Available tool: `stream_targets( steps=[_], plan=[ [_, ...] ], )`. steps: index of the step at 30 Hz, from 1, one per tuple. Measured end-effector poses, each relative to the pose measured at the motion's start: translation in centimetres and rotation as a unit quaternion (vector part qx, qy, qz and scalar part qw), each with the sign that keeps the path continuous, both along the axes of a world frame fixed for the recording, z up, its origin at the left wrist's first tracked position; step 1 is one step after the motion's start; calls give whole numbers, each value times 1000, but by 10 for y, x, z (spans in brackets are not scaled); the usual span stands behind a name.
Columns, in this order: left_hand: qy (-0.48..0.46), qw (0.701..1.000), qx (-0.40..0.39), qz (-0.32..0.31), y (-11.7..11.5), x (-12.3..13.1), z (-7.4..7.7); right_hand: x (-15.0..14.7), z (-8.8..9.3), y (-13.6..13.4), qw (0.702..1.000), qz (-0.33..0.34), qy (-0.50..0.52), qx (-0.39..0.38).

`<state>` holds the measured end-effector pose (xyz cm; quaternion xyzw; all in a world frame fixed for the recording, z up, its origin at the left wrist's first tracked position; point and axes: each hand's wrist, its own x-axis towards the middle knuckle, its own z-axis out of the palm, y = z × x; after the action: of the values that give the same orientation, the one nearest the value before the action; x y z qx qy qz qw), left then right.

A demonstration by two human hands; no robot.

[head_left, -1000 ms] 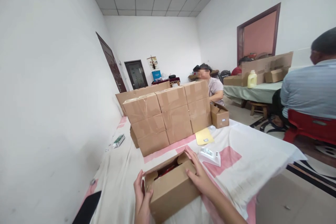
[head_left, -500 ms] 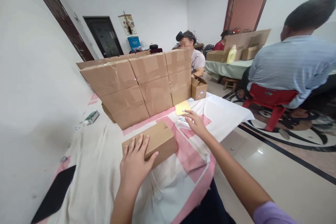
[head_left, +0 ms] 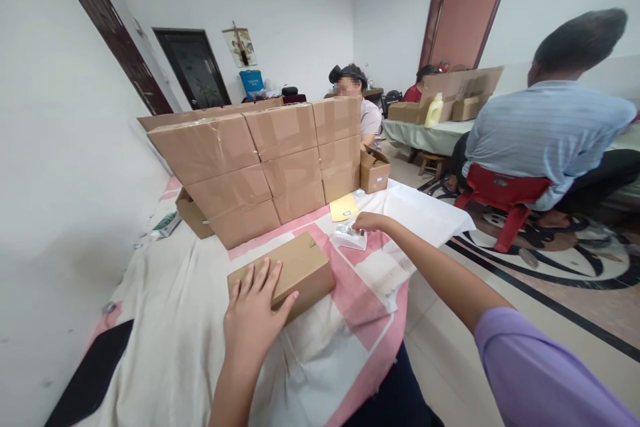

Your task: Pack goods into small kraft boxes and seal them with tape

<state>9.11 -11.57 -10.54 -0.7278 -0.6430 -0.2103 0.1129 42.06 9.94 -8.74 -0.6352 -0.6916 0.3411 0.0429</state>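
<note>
My left hand (head_left: 255, 310) lies flat with fingers spread on the near left part of a closed brown cardboard box (head_left: 295, 270) that rests on the cloth-covered table (head_left: 165, 347). My right hand (head_left: 369, 221) reaches forward and curls down onto a white tape dispenser (head_left: 349, 237) lying on the cloth just past the box. Its fingers are bent over the dispenser's top. A yellow envelope (head_left: 343, 207) lies just behind the dispenser.
A wall of taped cardboard boxes (head_left: 260, 160) stands stacked across the table's far side, with a small open box (head_left: 374, 170) at its right end. A dark phone (head_left: 87, 380) lies near left. A person sits behind the stack; another sits on a red chair (head_left: 500, 197) at right.
The box's flaps went from open to closed, and my left hand now rests flat on top. My right hand left the box and reached out onto the tape dispenser.
</note>
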Motion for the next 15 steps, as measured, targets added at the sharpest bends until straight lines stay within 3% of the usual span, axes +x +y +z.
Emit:
stream_targets(
  steps=[6,11,15],
  plan=[
    [24,1000,8,1,0,-1,-4,-11,-4,-4,991,-72,20,-107],
    [45,999,18,-10,4,-7,-8,-10,-5,-9,980,-136,89,-111],
    [50,999,9,-6,4,-7,-9,-9,-3,-7,974,-147,134,-105]
  ],
)
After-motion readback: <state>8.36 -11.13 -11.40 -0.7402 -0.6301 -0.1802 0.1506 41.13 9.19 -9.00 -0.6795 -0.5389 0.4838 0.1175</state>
